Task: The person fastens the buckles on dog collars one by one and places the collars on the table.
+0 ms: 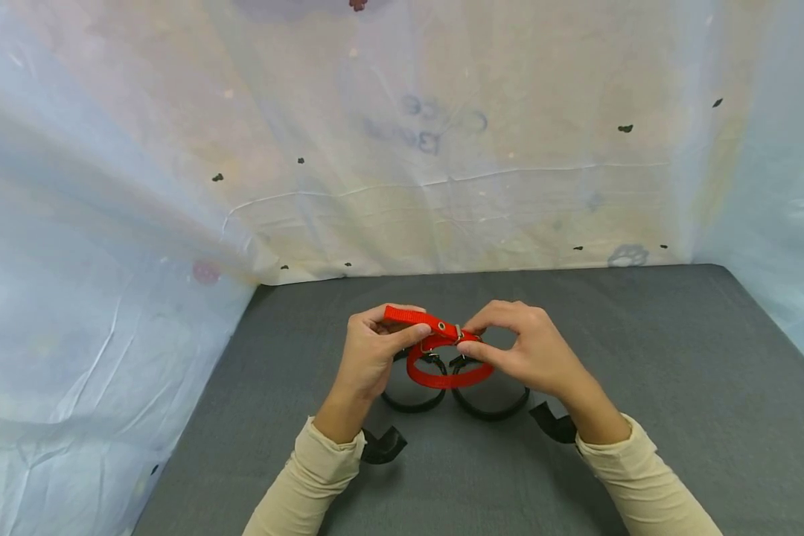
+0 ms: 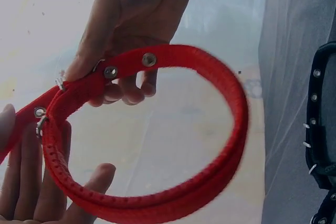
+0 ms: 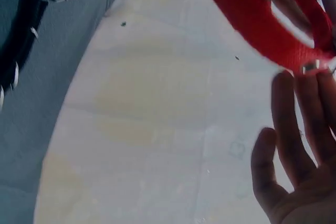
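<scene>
A red collar [image 1: 450, 381] with metal eyelets is held up above the table in both hands, its loop hanging below them. My left hand [image 1: 367, 353] pinches the collar's strap end between thumb and fingers. At the other side my right hand [image 1: 532, 346] pinches the collar beside its metal buckle [image 1: 458, 333]. The strap passes through this buckle, and eyelets [image 2: 149, 60] show along the band in the left wrist view. In the right wrist view, fingers [image 3: 286, 124] of the right hand reach up to the buckle.
Two looped black collars, a left one [image 1: 414, 409] and a right one [image 1: 487, 415], lie side by side on the grey table [image 1: 677, 357] under the red one. Black bands [image 1: 383, 447] stick out at the wrists. Pale sheeting [image 1: 509, 201] hangs behind and beside the table.
</scene>
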